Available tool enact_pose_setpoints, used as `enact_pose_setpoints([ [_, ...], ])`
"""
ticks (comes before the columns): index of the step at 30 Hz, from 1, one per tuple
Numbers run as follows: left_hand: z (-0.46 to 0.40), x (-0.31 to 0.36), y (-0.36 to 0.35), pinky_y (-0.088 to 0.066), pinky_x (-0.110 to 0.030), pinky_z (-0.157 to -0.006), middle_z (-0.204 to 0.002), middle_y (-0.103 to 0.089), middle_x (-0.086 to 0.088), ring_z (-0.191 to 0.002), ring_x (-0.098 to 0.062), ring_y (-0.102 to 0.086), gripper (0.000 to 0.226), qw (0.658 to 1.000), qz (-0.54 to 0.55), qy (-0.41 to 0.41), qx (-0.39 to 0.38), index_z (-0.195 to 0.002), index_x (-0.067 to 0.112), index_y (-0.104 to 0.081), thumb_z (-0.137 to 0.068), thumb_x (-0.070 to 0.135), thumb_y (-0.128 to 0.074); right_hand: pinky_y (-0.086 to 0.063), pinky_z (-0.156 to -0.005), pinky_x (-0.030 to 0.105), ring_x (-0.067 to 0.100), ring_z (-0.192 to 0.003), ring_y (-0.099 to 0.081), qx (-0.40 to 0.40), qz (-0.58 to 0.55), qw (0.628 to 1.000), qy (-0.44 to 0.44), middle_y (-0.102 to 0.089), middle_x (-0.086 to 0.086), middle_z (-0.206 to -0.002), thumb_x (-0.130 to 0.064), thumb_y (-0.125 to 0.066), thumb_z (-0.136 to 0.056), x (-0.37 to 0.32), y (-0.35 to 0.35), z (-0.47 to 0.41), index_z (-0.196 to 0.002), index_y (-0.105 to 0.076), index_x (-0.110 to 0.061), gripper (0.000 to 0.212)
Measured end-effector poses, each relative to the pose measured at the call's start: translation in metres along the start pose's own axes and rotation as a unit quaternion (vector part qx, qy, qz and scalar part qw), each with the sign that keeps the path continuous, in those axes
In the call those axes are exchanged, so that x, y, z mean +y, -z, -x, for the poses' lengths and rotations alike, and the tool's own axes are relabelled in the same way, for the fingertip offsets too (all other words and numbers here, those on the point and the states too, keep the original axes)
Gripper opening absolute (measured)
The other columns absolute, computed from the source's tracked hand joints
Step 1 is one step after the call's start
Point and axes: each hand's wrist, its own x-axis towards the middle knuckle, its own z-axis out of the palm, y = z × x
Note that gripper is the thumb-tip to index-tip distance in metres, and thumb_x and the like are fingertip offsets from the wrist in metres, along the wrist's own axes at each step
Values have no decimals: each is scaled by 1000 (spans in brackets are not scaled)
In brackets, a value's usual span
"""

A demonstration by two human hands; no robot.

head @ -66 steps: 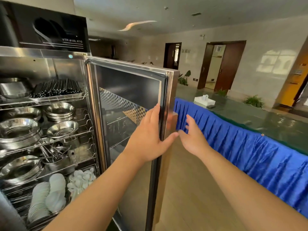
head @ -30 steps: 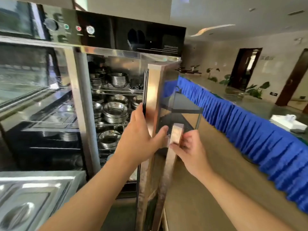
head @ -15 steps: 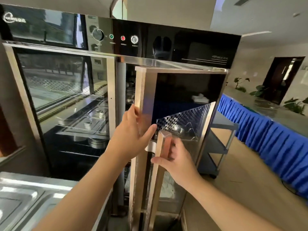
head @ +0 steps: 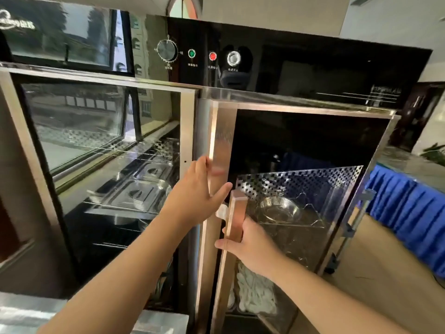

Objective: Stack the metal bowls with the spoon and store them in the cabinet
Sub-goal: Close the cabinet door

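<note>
1. Head view, my grips first: my right hand (head: pixel 252 244) is wrapped around the long copper-toned door handle (head: pixel 234 218), fingers curled behind it, thumb across the front. My left hand (head: pixel 197 196) lies open and flat against the metal edge of the right door (head: pixel 221 150), holding nothing, fingertips reaching toward the narrow gap at the frame.

2. Same view, the task's things: the metal bowls are in the cabinet (head: pixel 289 68). Through the glass I can make out one metal bowl (head: pixel 279 209) on a wire shelf (head: pixel 313 224), with white pieces (head: pixel 255 292) heaped lower down. I cannot pick out the spoon through the reflections.

3. The door looks almost shut, so I judge this to be the last step: closing up.

4. Risk one: my left fingertips sit right at the closing edge. If I push the handle home before lifting that hand clear, they get pinched between door and centre post.

5. Risk two: a hard shove could jolt the wire shelf and rattle the bowl out of place, or bounce the door back open if the latch misses.

6. Risk three: the left door (head: pixel 108 141) beside it is glass too, so a slam is bad for both panes.

7. Off to the right, the blue skirted bench (head: pixel 409 213) stands well apart from the door.
</note>
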Motion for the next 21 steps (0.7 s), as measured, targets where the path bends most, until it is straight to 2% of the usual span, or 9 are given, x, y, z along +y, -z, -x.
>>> enact_pose_setpoints([
  [3,-21,-23,-3,-48,-37,-96,-142,-50,-5,-124,-24,-54,78,1000,-10,-8,-12,-152,14,-30,-94,60,-55,-48,-73,22,-7,-85,-63,6,-10,1000,-1,-67,-23,-91,-47,-83,-76,-4,-7,-25,-101,-59,-37,36],
  [5,-32,-38,-6,-48,-42,-101,-146,-48,-6,-129,-26,-51,78,999,-28,-13,-8,-154,16,-29,-95,62,-51,-46,-69,20,-7,-79,-63,15,-25,1000,0,-67,-22,-86,-40,-87,-75,-5,-11,-40,-98,-61,-35,35],
  [8,-45,-62,-12,-43,-49,-110,-156,-39,-8,-141,-29,-39,84,998,-70,-4,-4,-158,15,-25,-96,68,-41,-52,-68,27,1,-74,-66,38,-34,999,-13,-69,-12,-82,-41,-89,-71,-7,-17,-63,-93,-62,-28,37],
  [11,-55,-86,-22,-24,-52,-123,-168,-18,-12,-155,-32,-15,94,994,-102,27,-13,-162,14,-11,-94,75,-32,-58,-83,41,15,-86,-70,17,-24,999,-22,-73,-4,-92,-43,-85,-74,-6,-22,-83,-99,-67,-22,37],
  [15,-66,-105,-39,-12,-53,-126,-172,1,-9,-157,-29,3,101,990,-114,78,-35,-163,18,2,-90,82,-24,-56,-87,43,11,-84,-66,7,-18,1000,-8,-68,-8,-86,-40,-86,-75,-4,-28,-104,-91,-62,-28,31],
  [17,-69,-112,-46,-11,-52,-126,-172,5,-7,-157,-28,5,105,988,-115,93,-50,-163,18,4,-86,87,-17,-56,-90,44,13,-89,-66,-13,-5,1000,2,-68,-9,-89,-36,-87,-75,-1,-29,-115,-100,-61,-28,37],
  [19,-69,-117,-51,-10,-52,-126,-172,6,-7,-157,-26,6,110,988,-107,100,-59,-163,19,5,-81,91,-9,-56,-93,44,17,-98,-67,-33,6,999,9,-69,-6,-101,-31,-87,-76,2,-29,-123,-123,-56,-23,57],
  [21,-70,-120,-56,-10,-53,-126,-172,6,-6,-157,-25,5,113,987,-101,103,-64,-163,19,4,-78,92,-4,-56,-94,42,17,-103,-66,-41,7,999,21,-68,-6,-109,-30,-86,-77,6,-29,-131,-138,-48,-23,72],
])
